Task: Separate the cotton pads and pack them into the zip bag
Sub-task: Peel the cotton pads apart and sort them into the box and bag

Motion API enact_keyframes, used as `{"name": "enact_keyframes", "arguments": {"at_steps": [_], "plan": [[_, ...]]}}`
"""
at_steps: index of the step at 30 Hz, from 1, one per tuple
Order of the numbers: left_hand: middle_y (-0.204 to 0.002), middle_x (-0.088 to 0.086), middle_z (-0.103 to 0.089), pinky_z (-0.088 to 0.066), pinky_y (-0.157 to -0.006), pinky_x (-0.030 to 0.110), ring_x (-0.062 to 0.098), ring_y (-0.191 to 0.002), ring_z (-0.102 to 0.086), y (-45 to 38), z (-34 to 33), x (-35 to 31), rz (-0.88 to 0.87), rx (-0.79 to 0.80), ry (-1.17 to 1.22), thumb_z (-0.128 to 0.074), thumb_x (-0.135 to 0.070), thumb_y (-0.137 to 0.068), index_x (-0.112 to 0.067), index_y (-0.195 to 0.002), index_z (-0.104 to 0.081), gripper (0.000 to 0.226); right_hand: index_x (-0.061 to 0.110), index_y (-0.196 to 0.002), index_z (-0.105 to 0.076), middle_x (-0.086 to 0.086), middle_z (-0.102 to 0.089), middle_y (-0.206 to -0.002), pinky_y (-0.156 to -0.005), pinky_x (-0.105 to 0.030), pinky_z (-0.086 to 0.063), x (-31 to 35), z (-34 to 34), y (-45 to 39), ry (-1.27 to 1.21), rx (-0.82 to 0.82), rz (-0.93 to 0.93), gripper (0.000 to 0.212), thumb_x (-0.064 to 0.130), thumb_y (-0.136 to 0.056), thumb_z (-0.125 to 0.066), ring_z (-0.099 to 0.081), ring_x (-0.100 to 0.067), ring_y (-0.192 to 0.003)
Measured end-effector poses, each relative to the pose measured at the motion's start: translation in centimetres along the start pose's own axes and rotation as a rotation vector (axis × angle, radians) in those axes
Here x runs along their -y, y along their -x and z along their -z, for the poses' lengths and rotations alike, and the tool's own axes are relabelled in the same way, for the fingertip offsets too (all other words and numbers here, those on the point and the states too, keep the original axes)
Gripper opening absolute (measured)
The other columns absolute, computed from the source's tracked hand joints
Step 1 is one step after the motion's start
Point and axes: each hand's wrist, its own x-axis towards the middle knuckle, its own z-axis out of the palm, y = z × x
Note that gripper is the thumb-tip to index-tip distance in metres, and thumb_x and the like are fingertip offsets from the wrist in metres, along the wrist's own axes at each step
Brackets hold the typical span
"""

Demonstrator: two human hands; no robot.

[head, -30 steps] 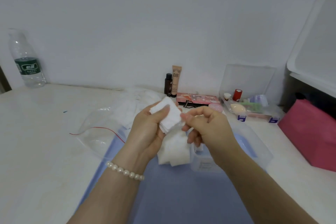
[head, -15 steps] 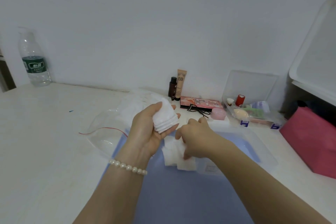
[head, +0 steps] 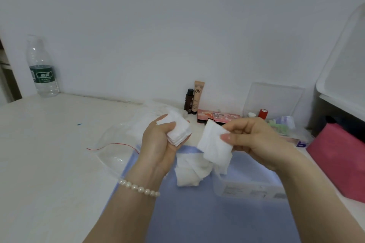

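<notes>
Left hand point(head: 158, 144) grips a stack of cotton pads point(head: 178, 131) — right hand point(head: 254, 140) pinches one pad point(head: 214, 144), above the desk point(head: 49, 154).

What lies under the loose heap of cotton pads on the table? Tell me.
The loose heap of cotton pads rests on a blue mat. Its right edge meets a clear plastic box. The right hand, holding one pad, covers the heap's upper right, so that part stays hidden.

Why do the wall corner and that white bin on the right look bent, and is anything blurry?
Head view: the wide-angle lens bows the edges, so the water bottle and white bin lean inward. Lighting is soft and even, without hard shadows. The cotton pads in the left hand look slightly soft.
</notes>
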Motion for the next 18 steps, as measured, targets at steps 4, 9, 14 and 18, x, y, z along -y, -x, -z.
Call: {"name": "enact_keyframes", "arguments": {"at_steps": [4,9,14,18], "plan": [[-0.124,0.020,-0.056,-0.058,-0.056,0.032,0.029,-0.095,-0.061,0.2,-0.4,1.4,-0.005,0.005,-0.183,-0.051,0.011,-0.087,-0.003,-0.132,-0.042,0.048,0.015,-0.074,-0.077,-0.004,-0.073,-0.076,-0.061,-0.027,-0.058,-0.6,0.3,0.3,-0.265,0.008,0.008,0.022,0.003,-0.064,-0.061,-0.069,-0.014,-0.069],[-0.111,0.016,-0.067,-0.059,-0.064,0.031,0.022,-0.086,-0.069,0.9,-0.9,3.0,0.051,0.082,-0.311,-0.068,0.004,-0.077,-0.003,-0.125,-0.049,0.052,0.015,-0.094,-0.068,-0.001,-0.069,-0.070,-0.060,-0.030,-0.055,-1.2,0.2,0.0,-0.140,-0.112,0.069,0.039,-0.004,-0.060,-0.073,-0.067,-0.016,-0.067],[-0.103,0.018,-0.070,-0.058,-0.069,0.031,0.021,-0.082,-0.070,1.1,-1.1,3.7,0.046,0.170,-0.340,-0.062,0.007,-0.081,0.002,-0.110,-0.062,0.030,0.015,-0.095,-0.067,0.001,-0.072,-0.070,-0.060,-0.024,-0.056,-1.3,-0.2,-0.1,-0.152,-0.242,0.175,0.034,-0.011,-0.073,-0.066,-0.069,-0.013,-0.071],[-0.108,0.020,-0.068,-0.056,-0.077,0.036,0.026,-0.092,-0.066,1.1,-1.1,4.0,0.049,0.152,-0.344,-0.060,0.004,-0.085,0.000,-0.114,-0.060,0.029,0.015,-0.095,-0.065,0.006,-0.069,-0.064,-0.060,-0.023,-0.055,-1.2,-0.7,-0.1,-0.104,-0.297,0.189,0.034,-0.011,-0.074,-0.067,-0.067,-0.009,-0.068]]}}
